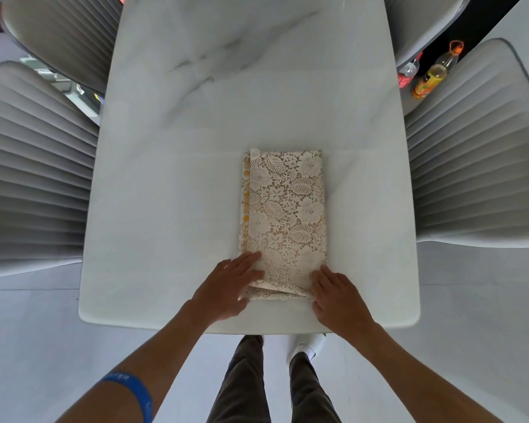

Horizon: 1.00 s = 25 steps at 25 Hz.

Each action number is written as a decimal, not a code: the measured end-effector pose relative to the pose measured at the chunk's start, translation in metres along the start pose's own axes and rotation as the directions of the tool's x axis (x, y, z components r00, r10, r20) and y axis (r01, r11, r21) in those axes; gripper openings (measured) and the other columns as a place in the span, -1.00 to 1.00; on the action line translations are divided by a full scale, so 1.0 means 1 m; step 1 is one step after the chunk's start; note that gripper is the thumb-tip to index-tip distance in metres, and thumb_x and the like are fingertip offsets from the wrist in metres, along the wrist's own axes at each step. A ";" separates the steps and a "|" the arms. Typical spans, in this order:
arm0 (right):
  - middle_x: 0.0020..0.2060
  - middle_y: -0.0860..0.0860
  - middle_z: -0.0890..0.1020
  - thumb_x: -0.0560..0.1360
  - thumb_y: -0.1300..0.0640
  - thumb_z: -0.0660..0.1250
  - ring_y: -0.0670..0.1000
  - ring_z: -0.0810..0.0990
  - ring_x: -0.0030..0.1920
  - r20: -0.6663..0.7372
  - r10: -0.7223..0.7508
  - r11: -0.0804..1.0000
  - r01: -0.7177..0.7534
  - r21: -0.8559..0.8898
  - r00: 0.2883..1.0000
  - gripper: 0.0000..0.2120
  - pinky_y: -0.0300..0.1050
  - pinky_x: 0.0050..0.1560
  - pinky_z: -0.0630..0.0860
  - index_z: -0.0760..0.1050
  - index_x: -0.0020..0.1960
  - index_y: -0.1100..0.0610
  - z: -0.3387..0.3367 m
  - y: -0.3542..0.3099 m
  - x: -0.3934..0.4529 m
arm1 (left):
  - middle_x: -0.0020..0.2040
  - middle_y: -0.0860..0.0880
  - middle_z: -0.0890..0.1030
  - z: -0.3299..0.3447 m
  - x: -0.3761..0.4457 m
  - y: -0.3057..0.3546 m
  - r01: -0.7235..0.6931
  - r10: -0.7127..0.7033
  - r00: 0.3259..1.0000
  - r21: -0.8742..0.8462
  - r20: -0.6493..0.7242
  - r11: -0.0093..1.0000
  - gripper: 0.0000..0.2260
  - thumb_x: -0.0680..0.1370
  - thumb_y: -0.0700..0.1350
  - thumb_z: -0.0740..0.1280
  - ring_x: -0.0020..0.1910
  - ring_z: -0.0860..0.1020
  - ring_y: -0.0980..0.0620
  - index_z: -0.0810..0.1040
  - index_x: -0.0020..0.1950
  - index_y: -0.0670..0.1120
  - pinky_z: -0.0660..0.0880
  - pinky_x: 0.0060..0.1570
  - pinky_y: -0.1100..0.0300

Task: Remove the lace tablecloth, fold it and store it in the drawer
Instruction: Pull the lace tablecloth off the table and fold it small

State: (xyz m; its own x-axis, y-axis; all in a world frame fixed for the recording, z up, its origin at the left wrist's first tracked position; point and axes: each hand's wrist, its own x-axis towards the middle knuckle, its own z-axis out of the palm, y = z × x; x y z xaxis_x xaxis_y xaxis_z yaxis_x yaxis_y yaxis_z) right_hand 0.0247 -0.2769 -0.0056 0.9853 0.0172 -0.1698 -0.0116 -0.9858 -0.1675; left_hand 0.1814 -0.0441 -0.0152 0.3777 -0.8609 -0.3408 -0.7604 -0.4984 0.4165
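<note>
The cream lace tablecloth [284,209] lies folded into a long narrow rectangle on the white marble table [196,132], its length running away from me. My left hand [226,285] rests flat with straight fingers on the cloth's near left corner. At the near right corner my right hand [336,296] lies on the cloth, fingers fairly straight and pointing inward. The near edge of the cloth shows several stacked layers between my two hands. No drawer is in view.
Grey ribbed chairs flank the table: two on the left [34,178] and two on the right [477,166]. Two bottles [431,74] stand on the floor at the far right. My legs [272,380] stand at the table's near edge.
</note>
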 end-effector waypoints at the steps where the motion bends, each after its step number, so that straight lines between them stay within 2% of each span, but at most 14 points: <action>1: -0.24 0.11 0.68 0.21 0.19 0.42 0.15 0.67 -0.25 -0.007 0.056 0.990 -0.055 0.129 0.998 -0.84 -0.12 -0.32 0.56 0.59 -0.21 0.18 -0.009 0.004 0.004 | 0.56 -0.07 0.25 0.000 0.000 0.006 0.008 -0.007 1.000 0.071 -0.012 0.997 -0.48 0.39 -0.05 0.47 0.52 0.25 -0.09 0.43 0.32 0.05 0.35 0.37 -0.04; 2: -0.36 0.04 0.62 0.22 0.18 0.40 0.11 0.59 -0.38 -0.006 0.122 0.961 -0.117 0.251 0.992 -0.90 -0.16 -0.41 0.48 0.52 -0.29 0.13 -0.016 0.009 0.007 | 0.51 -0.13 0.33 0.003 -0.001 0.012 0.016 -0.015 1.000 0.149 -0.007 0.989 -0.48 0.36 -0.04 0.49 0.48 0.33 -0.15 0.46 0.29 0.00 0.40 0.34 -0.09; 4: -0.47 -0.02 0.53 0.25 0.15 0.37 0.05 0.47 -0.47 0.017 0.170 0.918 -0.164 0.361 0.985 -0.89 -0.17 -0.46 0.42 0.43 -0.34 0.10 -0.025 0.015 0.006 | 0.43 -0.22 0.44 0.015 -0.006 0.026 0.035 -0.040 0.999 0.243 0.017 0.969 -0.44 0.28 -0.07 0.54 0.39 0.43 -0.24 0.49 0.24 -0.10 0.47 0.27 -0.14; 7: -0.45 -0.04 0.52 0.29 0.14 0.37 0.04 0.46 -0.43 0.079 0.119 0.909 -0.141 0.392 0.990 -0.88 -0.09 -0.41 0.47 0.42 -0.32 0.11 -0.028 0.012 -0.011 | 0.35 -0.25 0.52 0.029 -0.015 0.046 0.050 -0.054 0.999 0.262 0.008 0.964 -0.49 0.27 -0.02 0.55 0.31 0.50 -0.27 0.51 0.15 -0.13 0.53 0.19 -0.17; 12: -0.36 -0.03 0.66 0.28 0.15 0.37 0.01 0.58 -0.35 0.165 0.254 0.763 -0.302 0.571 0.953 -0.91 -0.11 -0.28 0.50 0.46 -0.35 0.09 -0.036 0.016 0.000 | 0.19 -0.22 0.60 0.011 0.000 0.059 0.077 -0.097 0.995 0.405 0.029 0.911 -0.64 0.40 0.01 0.39 0.12 0.59 -0.23 0.50 0.12 -0.15 0.53 0.07 -0.04; 14: -0.31 -0.04 0.69 0.30 0.11 0.40 -0.08 0.63 -0.28 0.188 0.273 0.650 -0.326 0.686 0.943 -0.89 -0.09 -0.20 0.52 0.47 -0.33 0.03 -0.043 0.025 0.008 | 0.04 -0.14 0.63 -0.007 0.014 0.056 0.106 -0.127 0.989 0.240 0.074 0.965 -0.76 0.47 -0.01 0.26 -0.03 0.60 -0.17 0.44 0.08 -0.09 0.45 -0.04 0.08; 16: -0.09 -0.15 0.71 0.38 -0.02 0.47 -0.20 0.65 -0.04 0.279 0.144 0.549 -0.311 0.775 0.949 -0.82 -0.19 0.02 0.54 0.54 -0.06 -0.05 -0.052 0.034 0.008 | -0.13 -0.05 0.61 -0.033 0.029 0.041 0.168 -0.166 0.970 0.003 0.180 0.986 -0.86 0.47 -0.01 0.24 -0.14 0.60 -0.11 0.43 -0.01 -0.01 0.36 -0.23 0.20; 17: 0.06 -0.28 0.65 0.38 -0.16 0.48 -0.29 0.58 0.09 0.337 0.037 0.587 -0.293 0.754 0.941 -0.60 -0.33 0.12 0.47 0.50 0.17 -0.11 -0.055 0.036 0.006 | -0.20 0.01 0.57 -0.049 0.038 0.032 0.204 -0.171 0.945 -0.093 0.280 0.974 -0.92 0.46 -0.02 0.27 -0.19 0.59 -0.05 0.44 -0.08 0.04 0.35 -0.31 0.23; 18: 0.18 -0.40 0.55 0.36 -0.29 0.45 -0.36 0.49 0.17 0.384 -0.056 0.684 -0.245 0.687 0.921 -0.39 -0.44 0.18 0.37 0.39 0.34 -0.16 -0.056 0.036 0.004 | -0.24 0.07 0.56 -0.062 0.047 0.022 0.237 -0.159 0.912 -0.169 0.378 0.957 -0.96 0.44 -0.04 0.29 -0.24 0.58 0.03 0.46 -0.15 0.08 0.35 -0.37 0.24; 19: 0.23 -0.42 0.49 0.36 -0.34 0.40 -0.37 0.44 0.20 0.382 -0.087 0.795 -0.167 0.583 0.920 -0.31 -0.44 0.21 0.33 0.32 0.41 -0.17 -0.052 0.037 0.003 | -0.27 0.11 0.55 -0.073 0.055 0.014 0.269 -0.142 0.877 -0.225 0.458 0.937 -0.94 0.42 -0.06 0.31 -0.29 0.55 0.09 0.47 -0.21 0.11 0.34 -0.39 0.25; 20: 0.23 -0.34 0.52 0.39 -0.30 0.36 -0.27 0.48 0.18 0.331 -0.072 0.851 -0.114 0.512 0.941 -0.36 -0.35 0.19 0.37 0.35 0.40 -0.13 -0.048 0.037 0.007 | -0.27 0.13 0.54 -0.080 0.062 0.008 0.305 -0.128 0.849 -0.277 0.513 0.911 -0.90 0.41 -0.07 0.33 -0.30 0.52 0.13 0.48 -0.24 0.14 0.34 -0.37 0.24; 21: 0.16 -0.21 0.61 0.42 -0.24 0.34 -0.15 0.57 0.10 0.265 -0.012 0.848 -0.130 0.513 0.964 -0.49 -0.26 0.09 0.46 0.44 0.32 -0.09 -0.043 0.039 0.013 | -0.25 0.12 0.54 -0.084 0.066 0.002 0.346 -0.125 0.832 -0.331 0.540 0.878 -0.90 0.41 -0.07 0.34 -0.27 0.51 0.12 0.51 -0.25 0.15 0.35 -0.33 0.22; 23: 0.00 -0.12 0.71 0.46 -0.16 0.33 -0.10 0.66 -0.07 0.263 0.140 0.681 -0.285 0.674 0.955 -0.66 -0.21 -0.08 0.53 0.55 0.19 -0.07 -0.037 0.046 0.027 | -0.14 0.04 0.60 -0.080 0.066 -0.009 0.418 -0.125 0.853 -0.520 0.506 0.745 -0.91 0.40 0.02 0.34 -0.12 0.55 0.01 0.60 -0.13 0.09 0.44 -0.19 0.17; 25: -0.04 -0.17 0.71 0.49 -0.10 0.34 -0.14 0.66 -0.04 0.367 0.223 0.459 -0.429 0.778 0.903 -0.73 -0.17 0.00 0.53 0.59 0.14 -0.04 -0.024 0.052 0.038 | 0.06 -0.05 0.66 -0.069 0.053 -0.020 0.480 -0.180 0.874 -0.742 0.452 0.469 -0.62 0.41 0.15 0.34 0.06 0.59 -0.05 0.62 0.10 -0.05 0.48 0.08 0.08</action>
State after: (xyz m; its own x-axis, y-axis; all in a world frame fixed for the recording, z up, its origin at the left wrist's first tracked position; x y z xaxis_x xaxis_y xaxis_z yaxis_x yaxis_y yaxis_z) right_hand 0.0655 -0.3320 0.0029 0.8250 -0.1427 -0.5468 -0.5605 -0.3299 -0.7596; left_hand 0.2532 -0.0871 0.0168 0.2279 -0.6166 -0.7536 0.2169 -0.7224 0.6566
